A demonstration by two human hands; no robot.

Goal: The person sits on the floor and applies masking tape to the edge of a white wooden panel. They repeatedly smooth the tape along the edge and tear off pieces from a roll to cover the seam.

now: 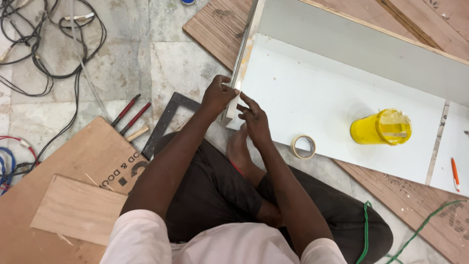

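Note:
I sit cross-legged on the floor in front of a white laminated board [322, 102] with a raised back wall. A thin metal edge strip [243, 54] runs along the board's left end. My left hand [218, 94] pinches the strip near the board's near corner. My right hand [254, 120] rests its fingers against the same corner, just right of the left hand. A yellow plastic jar [381, 128] lies on its side on the board. A roll of tape [303, 146] lies at the board's near edge.
A black metal square [163, 122] and red-handled tools [129, 113] lie on the stone floor at my left. Plywood pieces [78, 208] sit lower left, tangled cables [44, 44] upper left. An orange pen [455, 173] lies far right; green cord [366, 230] trails near my knee.

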